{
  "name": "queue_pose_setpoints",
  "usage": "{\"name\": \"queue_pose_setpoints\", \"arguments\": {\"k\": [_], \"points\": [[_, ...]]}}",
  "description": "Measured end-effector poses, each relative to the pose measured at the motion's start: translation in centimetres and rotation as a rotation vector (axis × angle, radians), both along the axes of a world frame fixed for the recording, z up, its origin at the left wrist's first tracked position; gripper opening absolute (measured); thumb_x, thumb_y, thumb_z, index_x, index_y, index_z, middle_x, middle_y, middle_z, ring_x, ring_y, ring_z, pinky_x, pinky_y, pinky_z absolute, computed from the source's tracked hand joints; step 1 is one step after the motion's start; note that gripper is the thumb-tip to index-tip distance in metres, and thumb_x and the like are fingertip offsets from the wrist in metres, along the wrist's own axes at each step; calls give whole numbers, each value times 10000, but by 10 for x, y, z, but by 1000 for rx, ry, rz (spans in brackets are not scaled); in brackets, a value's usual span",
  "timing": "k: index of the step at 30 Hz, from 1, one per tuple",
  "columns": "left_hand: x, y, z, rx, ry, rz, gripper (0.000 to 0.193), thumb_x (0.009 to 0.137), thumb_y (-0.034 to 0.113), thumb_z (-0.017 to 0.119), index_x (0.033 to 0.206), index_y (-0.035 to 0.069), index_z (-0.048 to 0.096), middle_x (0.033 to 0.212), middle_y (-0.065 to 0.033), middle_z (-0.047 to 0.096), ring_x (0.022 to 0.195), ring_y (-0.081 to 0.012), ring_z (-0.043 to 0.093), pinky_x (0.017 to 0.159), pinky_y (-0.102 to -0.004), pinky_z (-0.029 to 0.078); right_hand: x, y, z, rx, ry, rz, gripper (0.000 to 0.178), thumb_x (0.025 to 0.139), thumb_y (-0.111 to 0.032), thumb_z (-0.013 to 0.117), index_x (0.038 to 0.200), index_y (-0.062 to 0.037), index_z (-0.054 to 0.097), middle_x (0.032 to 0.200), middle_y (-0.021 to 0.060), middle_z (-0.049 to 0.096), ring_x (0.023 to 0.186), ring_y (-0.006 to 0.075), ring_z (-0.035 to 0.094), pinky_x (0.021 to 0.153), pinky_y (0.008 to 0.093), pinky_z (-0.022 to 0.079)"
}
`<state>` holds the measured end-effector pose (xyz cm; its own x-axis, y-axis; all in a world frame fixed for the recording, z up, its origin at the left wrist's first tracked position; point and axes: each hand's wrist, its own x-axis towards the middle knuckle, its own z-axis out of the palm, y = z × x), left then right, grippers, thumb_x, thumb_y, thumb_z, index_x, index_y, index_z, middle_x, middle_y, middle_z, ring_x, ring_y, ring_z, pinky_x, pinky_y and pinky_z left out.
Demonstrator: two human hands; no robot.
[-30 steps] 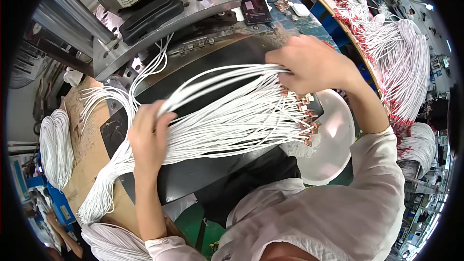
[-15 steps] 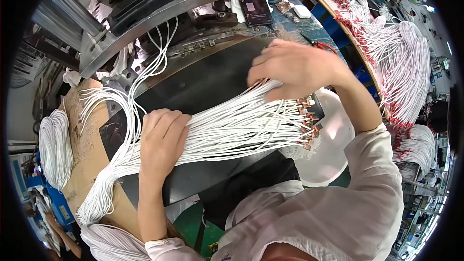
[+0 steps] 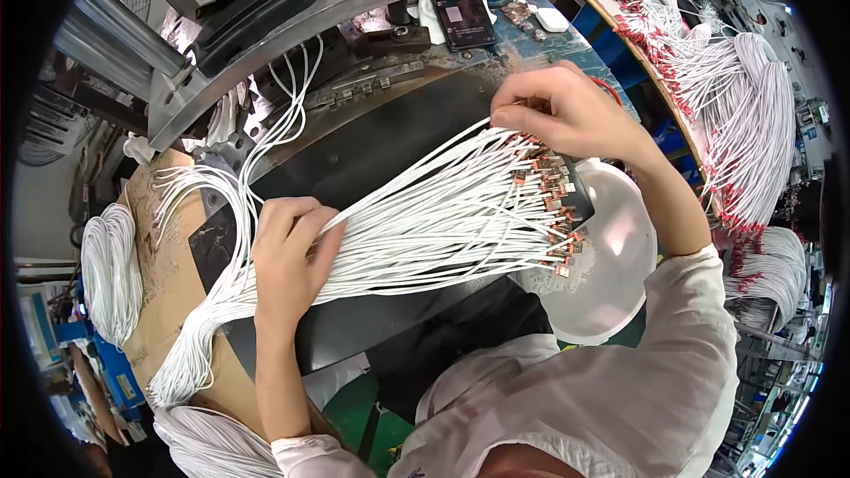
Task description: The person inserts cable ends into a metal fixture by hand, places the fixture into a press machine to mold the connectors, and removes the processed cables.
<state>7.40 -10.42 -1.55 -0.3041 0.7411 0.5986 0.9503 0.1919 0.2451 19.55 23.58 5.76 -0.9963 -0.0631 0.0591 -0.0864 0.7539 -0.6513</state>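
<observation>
One big metal machine [image 3: 328, 9] stands at the top left, and the edge of the view cuts off its top. One brown tabletop [image 3: 164, 301] sits at the left, partly covered by wires. One black board [image 3: 381, 142] lies in the middle, and wires hide a lot of it. The big bunch of white wires [image 3: 416, 230] lies across this board, with its far left end over the brown tabletop. There are too many wires to count. Two more white bunches are at the left: a side bunch [image 3: 111, 274] and a low bunch [image 3: 212, 443], which the bottom edge cuts off. One round pale dish [image 3: 611, 257] is at the right, partly hidden by the board and wire ends.

Two hands are on the wires. The right hand [image 3: 567, 111] has its grip pinched closed on a few top wires, near their ends. The left hand [image 3: 292, 252] bends its fingers over the bunch; its palm is hidden, so I cannot tell how tight its grip is. One dark phone [image 3: 462, 4] lies at the top. The little plugs [image 3: 558, 221] overlap too much to count.
</observation>
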Motion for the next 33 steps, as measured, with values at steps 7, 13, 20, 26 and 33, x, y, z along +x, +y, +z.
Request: {"name": "queue_pose_setpoints", "arguments": {"k": [7, 13, 20, 26, 33], "points": [[-13, 7, 26, -267, -1125, 153, 114, 936, 115, 696, 901, 14, 657, 726, -12, 630, 640, -93, 542, 565, -257, 390, 23, 10, -10, -200, -85, -116, 182, 995, -171, 617, 984, 1, 677, 771, 21, 649, 614, 88, 542, 555, 256, 455], [-21, 78, 64, -494, -1495, -600, 216, 970, 233, 668, 916, 27, 636, 730, -8, 625, 604, -51, 486, 547, -229, 379, 16, 55, -3, -171, -151, -86, 306, 1027, -301, 592, 1070, -13, 687, 917, 47, 687, 834, 118, 643, 715, 268, 500], [59, 159, 29, -11, -1743, -561, 267, 1033, 200, 573, 1190, -15, 593, 829, -39, 619, 588, -55, 466, 523, -224, 373, -29, 12, -12, -802, 27, 98, 444, 1046, -426, 525, 1159, -25, 676, 1159, 105, 668, 1075, 167, 617, 892, 317, 476], [12, 88, 26, -30, -1606, -134, 281, 1059, 195, 523, 1224, -26, 575, 855, -35, 619, 573, -63, 463, 502, -216, 355, -55, 16, -56, -216, 184, -114, 430, 1019, -388, 569, 1251, -33, 643, 1235, 135, 646, 1154, 264, 579, 1003, 365, 433], [11, 51, 10, 312, -1750, -85, 284, 1049, 159, 539, 1276, -9, 522, 945, -57, 633, 694, -112, 587, 615, -249, 487, -105, 75, -95, 558, 631, -374, 370, 965, -352, 636, 1272, -147, 658, 1438, 176, 476, 1282, 364, 455, 1074, 431, 357]]}}
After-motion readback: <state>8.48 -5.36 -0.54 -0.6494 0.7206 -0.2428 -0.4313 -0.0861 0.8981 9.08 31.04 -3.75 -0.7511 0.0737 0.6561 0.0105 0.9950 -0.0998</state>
